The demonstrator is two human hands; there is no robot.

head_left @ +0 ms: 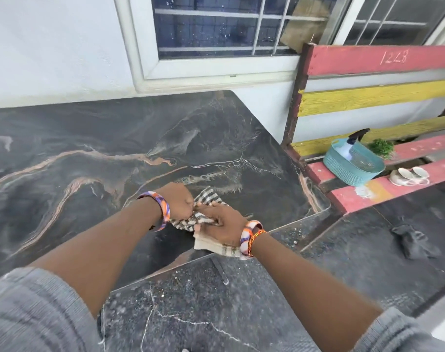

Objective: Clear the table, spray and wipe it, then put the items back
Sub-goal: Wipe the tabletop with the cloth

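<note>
Hands first: your left hand (179, 203) is clenched around one end of the striped cloth (211, 219), knuckles up, wrist carrying a purple-orange bangle (158, 208). Your right hand (222, 226) lies over the other end, fingers curled into the fabric and gripping it; that wrist has a similar bangle (250, 233) plus a red-orange thread band (257, 240). Cloth is bunched between both hands, sitting on the dark marbled table (102, 161) near its front right corner, with a pale folded part sticking out under your right palm at the table edge. Tabletop shows tan and white veining and some smeared streaks just beyond the cloth. Well apart to the right, a red-and-yellow slatted bench (368, 97) holds a teal basket (351, 168) with the spray bottle (351, 144) standing inside, black trigger head poking above the rim. Just beside the basket, on the bench seat, are white cups on a saucer (409, 175), and behind it a small green plant (381, 147). Speckled dark floor (241, 301) below you, with a crumpled dark rag (412, 243) lying on it to the right. Grey sleeves (33, 313) pushed up on both arms. White wall and barred window (216, 29) behind the table.
</note>
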